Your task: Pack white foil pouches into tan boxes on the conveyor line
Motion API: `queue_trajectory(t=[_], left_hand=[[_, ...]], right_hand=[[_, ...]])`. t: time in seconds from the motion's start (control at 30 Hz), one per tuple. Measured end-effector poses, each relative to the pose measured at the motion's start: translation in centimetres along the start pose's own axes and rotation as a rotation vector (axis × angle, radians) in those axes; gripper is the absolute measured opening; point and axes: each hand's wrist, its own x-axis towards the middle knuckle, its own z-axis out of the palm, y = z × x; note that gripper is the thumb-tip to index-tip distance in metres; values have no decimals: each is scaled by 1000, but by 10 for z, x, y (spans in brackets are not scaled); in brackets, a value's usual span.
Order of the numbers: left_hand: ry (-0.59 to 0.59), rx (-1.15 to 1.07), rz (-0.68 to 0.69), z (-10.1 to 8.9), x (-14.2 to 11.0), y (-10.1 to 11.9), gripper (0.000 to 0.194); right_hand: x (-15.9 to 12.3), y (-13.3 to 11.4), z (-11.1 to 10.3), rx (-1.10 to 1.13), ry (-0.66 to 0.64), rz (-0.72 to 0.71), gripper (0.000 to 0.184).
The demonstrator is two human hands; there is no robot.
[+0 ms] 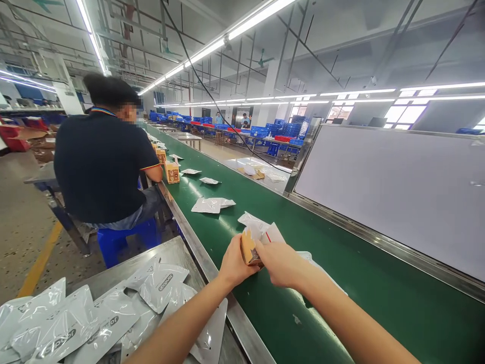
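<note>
Head view: both hands clamped on carton

Left hand [237, 263] and right hand [278, 260] press together on a small tan cardboard carton [249, 247], held steady above the green rubber conveyor belt [359, 283]. Glossy white foil pouches [64, 323] lie within reach, left of the hands.

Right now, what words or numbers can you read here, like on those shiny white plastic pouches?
Shiny white foil pouches on the grey metal table: a dark printed word, too blurred to read.
Orange-tan cardboard box on the green conveyor belt: printing too small to read.
Tan box held by left hand and right hand: nothing readable.
</note>
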Motion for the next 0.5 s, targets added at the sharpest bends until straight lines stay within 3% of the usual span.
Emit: queue_trajectory(t=[0.1, 0.23, 0.4, 0.5], left_hand=[[-49, 33, 96, 4, -9, 9, 70], [-93, 52, 158, 7, -17, 12, 66], [-66, -54, 67, 10, -30, 13, 77], [-90, -118, 85, 14, -44, 21, 75]], right_hand=[[-3, -8, 2, 51, -166, -19, 11], [-10, -19, -5, 124, -182, -22, 15], [-44, -32, -14, 156, 1, 88, 13], [-75, -41, -2, 127, 281, 127, 20]])
